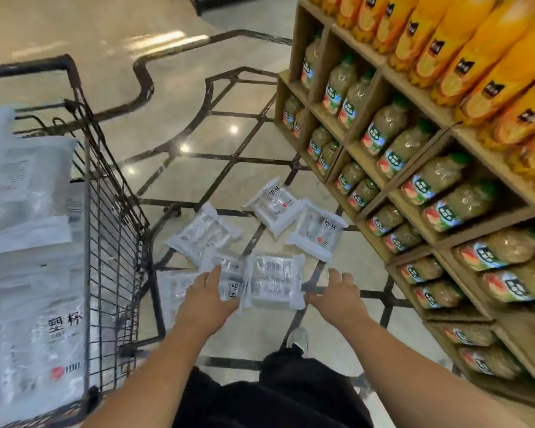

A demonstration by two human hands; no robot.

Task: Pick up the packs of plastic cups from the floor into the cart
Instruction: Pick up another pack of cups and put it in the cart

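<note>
Several clear packs of plastic cups lie scattered on the shop floor in front of me. My left hand (209, 290) rests on one pack (229, 274), fingers spread over its left side. My right hand (337, 290) reaches beside the right edge of a neighbouring pack (275, 281), fingers apart, close to it or just touching. Further off lie three more packs (203, 233), (274, 205), (317, 231). Another pack (173, 288) lies partly hidden under my left wrist. The wire cart (112, 211) stands at my left with several packs (40, 350) inside.
A wooden shelf unit (380, 186) full of juice bottles runs along the right, close to the packs. Orange bottles (464, 54) fill its top rows. My dark trousers and one shoe (298, 336) show below. Glossy tiled floor (179, 97) stretches ahead.
</note>
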